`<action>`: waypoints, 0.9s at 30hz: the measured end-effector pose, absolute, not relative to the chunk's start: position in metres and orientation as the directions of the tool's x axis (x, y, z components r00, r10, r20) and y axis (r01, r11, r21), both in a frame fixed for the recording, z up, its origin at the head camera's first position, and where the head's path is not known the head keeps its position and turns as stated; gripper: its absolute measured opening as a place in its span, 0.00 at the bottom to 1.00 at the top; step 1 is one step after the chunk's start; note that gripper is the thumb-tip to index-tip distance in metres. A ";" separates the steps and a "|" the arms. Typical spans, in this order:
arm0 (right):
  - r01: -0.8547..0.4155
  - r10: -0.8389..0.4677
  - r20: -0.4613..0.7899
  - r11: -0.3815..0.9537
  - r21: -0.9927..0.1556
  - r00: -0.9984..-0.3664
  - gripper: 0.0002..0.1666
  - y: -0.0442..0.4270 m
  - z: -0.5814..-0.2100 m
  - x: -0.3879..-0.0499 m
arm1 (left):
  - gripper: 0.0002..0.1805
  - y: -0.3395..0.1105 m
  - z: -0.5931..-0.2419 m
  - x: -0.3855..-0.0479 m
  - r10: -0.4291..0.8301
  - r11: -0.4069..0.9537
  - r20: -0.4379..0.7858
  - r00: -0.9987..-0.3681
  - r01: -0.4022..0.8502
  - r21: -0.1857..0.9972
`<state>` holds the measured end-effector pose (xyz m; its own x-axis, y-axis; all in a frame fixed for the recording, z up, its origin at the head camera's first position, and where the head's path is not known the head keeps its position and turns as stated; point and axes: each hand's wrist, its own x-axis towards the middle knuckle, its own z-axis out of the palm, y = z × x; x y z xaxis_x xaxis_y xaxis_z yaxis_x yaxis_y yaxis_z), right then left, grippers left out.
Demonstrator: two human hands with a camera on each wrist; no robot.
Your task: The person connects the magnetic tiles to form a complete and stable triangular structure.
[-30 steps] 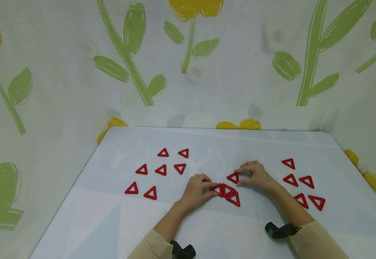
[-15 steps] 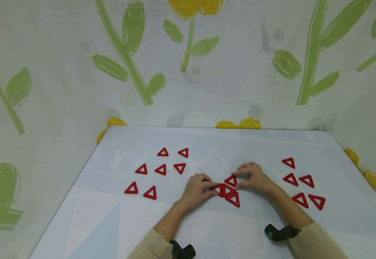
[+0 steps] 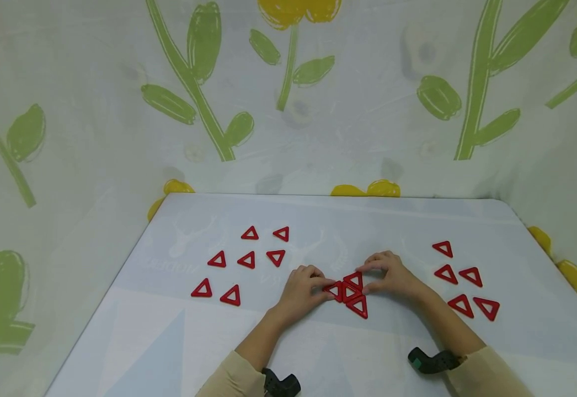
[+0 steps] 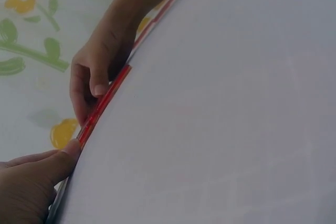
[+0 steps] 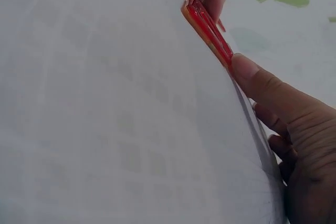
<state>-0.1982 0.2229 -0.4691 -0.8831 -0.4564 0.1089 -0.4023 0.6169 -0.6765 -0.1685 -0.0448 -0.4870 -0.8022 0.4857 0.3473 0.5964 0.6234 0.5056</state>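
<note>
The triangles (image 3: 365,307) are all plain red (an edge looks orange in the right wrist view). The surface (image 3: 378,358) is white with faint grey-blue areas and a pale blue pointed patch (image 3: 154,358). The wall covering (image 3: 358,121) is off-white, patterned with green stems (image 3: 479,82), leaves (image 3: 205,41) and yellow flowers (image 3: 283,11). Sleeves (image 3: 489,376) are beige; wrist devices (image 3: 434,362) black, the right one marked green.
</note>
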 end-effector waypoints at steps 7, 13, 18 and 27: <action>-0.434 -0.430 0.184 0.608 -0.664 -0.884 0.24 0.222 -0.477 -0.194 | 0.16 -0.044 -0.488 -0.169 0.398 0.608 0.346 -0.850 0.527 0.594; -0.464 -0.409 0.245 0.612 -0.641 -0.879 0.23 0.220 -0.481 -0.191 | 0.16 -0.043 -0.485 -0.168 0.332 0.587 0.372 -0.867 0.499 0.638; -0.472 -0.385 0.282 0.613 -0.634 -0.879 0.22 0.217 -0.482 -0.189 | 0.15 -0.043 -0.486 -0.169 0.298 0.578 0.384 -0.874 0.485 0.656; -0.488 -0.325 0.366 0.638 -0.595 -0.872 0.21 0.208 -0.481 -0.182 | 0.18 -0.041 -0.487 -0.168 0.223 0.653 0.405 -0.887 0.444 0.614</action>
